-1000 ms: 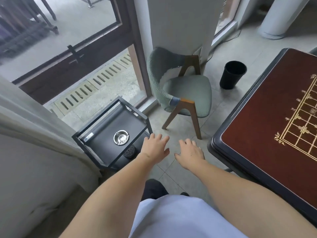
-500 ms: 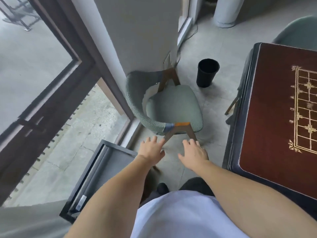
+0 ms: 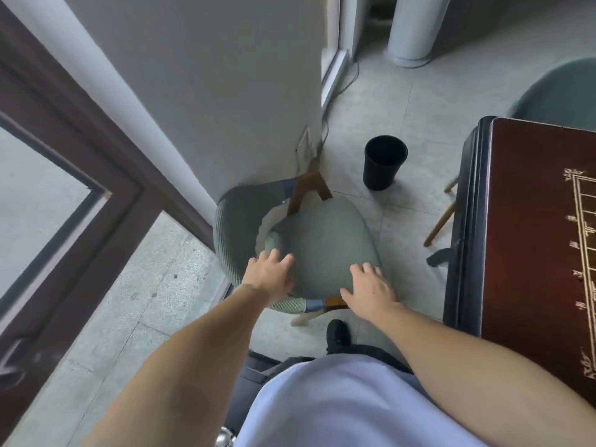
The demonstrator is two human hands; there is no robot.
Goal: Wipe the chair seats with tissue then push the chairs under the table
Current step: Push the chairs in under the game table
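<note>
Grey floor tiles (image 3: pixel 371 101) run out ahead of us, a black bin (image 3: pixel 384 162) by the wall. Our green chair (image 3: pixel 322 240) sits below us against the pillar, well left of the dark red table (image 3: pixel 532 240). Left hand (image 3: pixel 269 274) spread flat at the seat's left edge, gripping nothing; right hand (image 3: pixel 369 290) splayed over its near right corner, empty too.

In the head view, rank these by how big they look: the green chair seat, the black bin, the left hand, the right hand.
1. Green chair seat, clearly largest.
2. Black bin, though it stands farther off.
3. Left hand and right hand look about alike; not ranked.
</note>
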